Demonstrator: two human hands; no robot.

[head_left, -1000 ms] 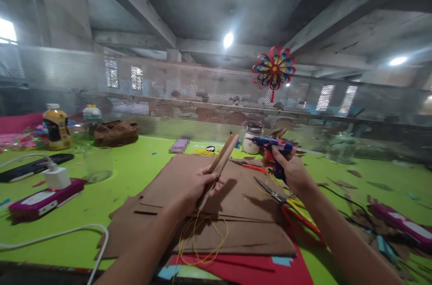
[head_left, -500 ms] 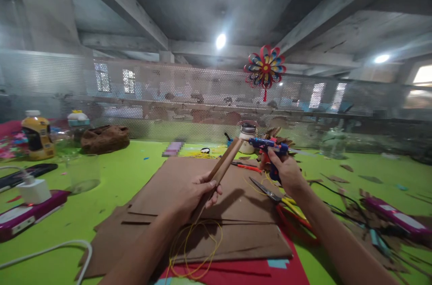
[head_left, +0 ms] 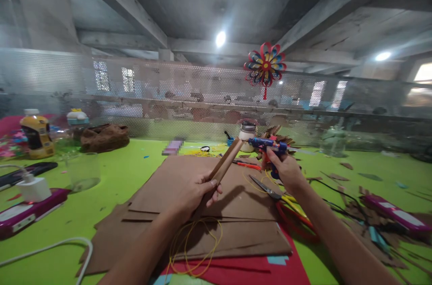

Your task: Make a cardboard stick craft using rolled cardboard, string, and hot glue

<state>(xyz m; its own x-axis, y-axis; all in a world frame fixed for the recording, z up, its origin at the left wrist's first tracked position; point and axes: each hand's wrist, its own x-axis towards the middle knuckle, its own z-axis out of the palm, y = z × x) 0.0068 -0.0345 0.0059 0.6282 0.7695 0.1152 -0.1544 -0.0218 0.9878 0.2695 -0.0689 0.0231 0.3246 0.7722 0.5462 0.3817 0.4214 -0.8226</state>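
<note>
My left hand [head_left: 199, 193] is closed around a long folded strip of brown cardboard [head_left: 225, 163], which slants up and away to the right. In my right hand [head_left: 286, 170] is a blue hot glue gun [head_left: 266, 144], its nozzle at or very near the strip's far end. Whether the tip touches the strip I cannot tell. Below both hands lies a stack of brown cardboard sheets [head_left: 158, 181]. Scissors [head_left: 266, 187] with red and yellow handles rest by my right wrist. A loop of yellow string [head_left: 194, 249] lies near my left forearm.
A lidded jar [head_left: 248, 131] stands behind the glue gun. Purple power strips [head_left: 394, 213] lie at both sides, with cables and cardboard scraps on the right. A yellow bottle [head_left: 37, 136] and clear plastic cup [head_left: 83, 172] stand left. A perforated screen [head_left: 189, 96] borders the table.
Almost nothing differs. Both hands keep hold of the cardboard strip and the glue gun in nearly the same place, and the view has shifted very slightly.
</note>
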